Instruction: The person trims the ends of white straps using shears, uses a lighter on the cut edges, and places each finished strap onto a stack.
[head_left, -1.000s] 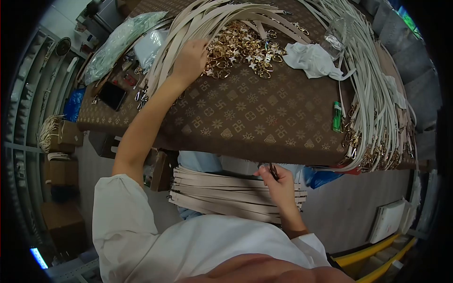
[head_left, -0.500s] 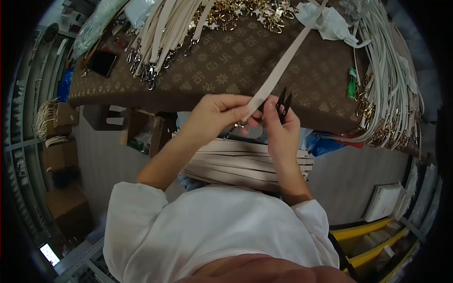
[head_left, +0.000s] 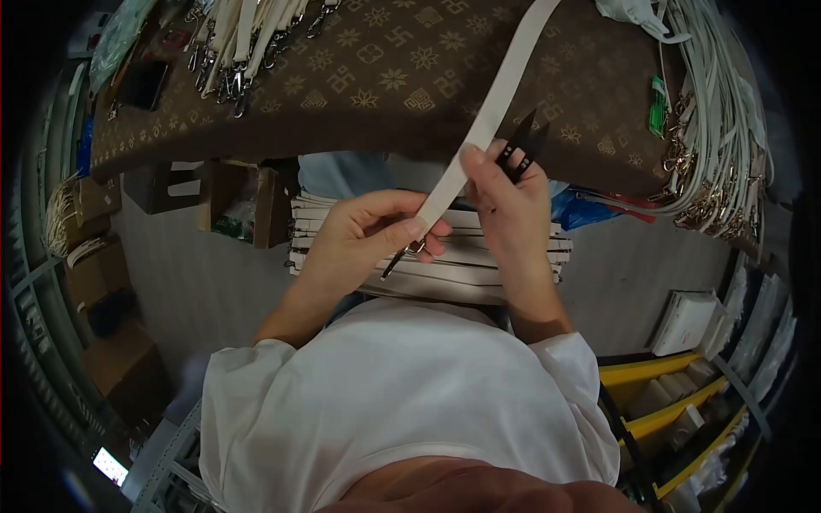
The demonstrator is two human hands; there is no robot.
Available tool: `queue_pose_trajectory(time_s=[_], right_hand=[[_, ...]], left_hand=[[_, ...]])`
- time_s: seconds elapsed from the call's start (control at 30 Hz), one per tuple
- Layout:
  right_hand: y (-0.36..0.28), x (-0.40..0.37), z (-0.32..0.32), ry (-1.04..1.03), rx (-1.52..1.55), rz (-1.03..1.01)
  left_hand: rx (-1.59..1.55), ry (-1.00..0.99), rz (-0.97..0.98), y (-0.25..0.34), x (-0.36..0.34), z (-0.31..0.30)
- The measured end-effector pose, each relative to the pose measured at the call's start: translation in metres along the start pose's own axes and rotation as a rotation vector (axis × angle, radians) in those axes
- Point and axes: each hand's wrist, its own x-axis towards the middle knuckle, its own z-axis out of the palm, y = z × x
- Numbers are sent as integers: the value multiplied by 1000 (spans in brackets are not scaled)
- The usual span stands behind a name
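A long cream strap runs from the far side of the table down through both hands. My left hand pinches its near end between thumb and fingers, where a small metal buckle or ring and a dark tip stick out below. Further up, the thumb of my right hand presses on the strap. The same hand holds black thread snips, blades pointing up and apart. Beneath my hands, a bundle of cream straps lies across, close to my body.
A brown patterned cloth covers the table. Straps with metal clasps hang at its left; white straps with gold clasps heap at the right beside a green lighter. Cardboard boxes stand below left, yellow bins at lower right.
Both hands have come nearer my body, and the strap has turned steeper. My hands are further apart along it, with the left lower at the metal end. The view has tilted down.
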Motion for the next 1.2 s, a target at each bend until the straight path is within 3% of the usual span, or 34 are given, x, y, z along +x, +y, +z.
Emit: queue_pose_trajectory(time_s=[0.07, 0.13, 0.27, 0.33, 0.37, 0.43, 0.47, 0.53, 0.63, 1.2], right_hand=[[-4, -2, 3, 35, 6, 26], [-4, -6, 5, -63, -242, -15], [-5, -13, 6, -67, -294, -32], [-7, -15, 1, 83, -420, -222], [-7, -15, -4, 84, -420, -217], [-7, -15, -16, 52, -806, -623], [-7, -18, -19, 51, -807, -619], [-6, -28, -22, 7, -1121, -711], [-3, -34, -23, 1, -1238, -796], [-3, -34, -25, 26, -1347, -914]], left_hand=[[34, 1, 27, -4, 3, 0], [67, 12, 57, -7, 8, 0], [76, 0, 80, -2, 13, 5], [53, 4, 72, 1, 14, 7], [66, 33, 67, 2, 14, 8], [76, 65, 62, 1, 14, 8], [74, 66, 52, 1, 14, 6], [71, 66, 37, -1, 15, 6], [56, 76, 58, -2, 15, 7], [92, 112, 74, -3, 13, 13]])
